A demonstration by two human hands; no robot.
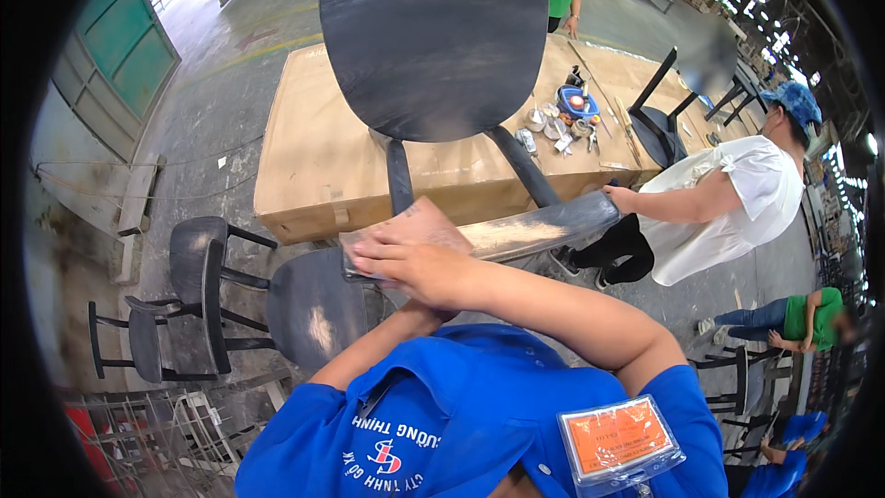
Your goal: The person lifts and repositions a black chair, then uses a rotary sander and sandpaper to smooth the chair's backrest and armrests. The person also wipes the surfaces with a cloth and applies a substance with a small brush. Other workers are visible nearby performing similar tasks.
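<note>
A black wooden chair stands tilted in front of me, its wide backrest (pixel 433 37) up and its seat (pixel 313 309) low at the left. A rail (pixel 544 226) of the chair runs to the right, with pale bare wood showing on it. My right hand (pixel 415 263) lies flat on a brownish sheet of sandpaper (pixel 415 219) and presses it onto the chair where the rail meets the seat. My left hand (pixel 406 312) comes up from below and is mostly hidden under my right wrist.
Behind the chair is a large cardboard-covered table (pixel 313 157) with cans and small tools (pixel 567 115). A seated person in a white shirt (pixel 728 203) touches the rail's right end. More black chairs (pixel 184 295) stand on the left. Further people in green are at the back and right.
</note>
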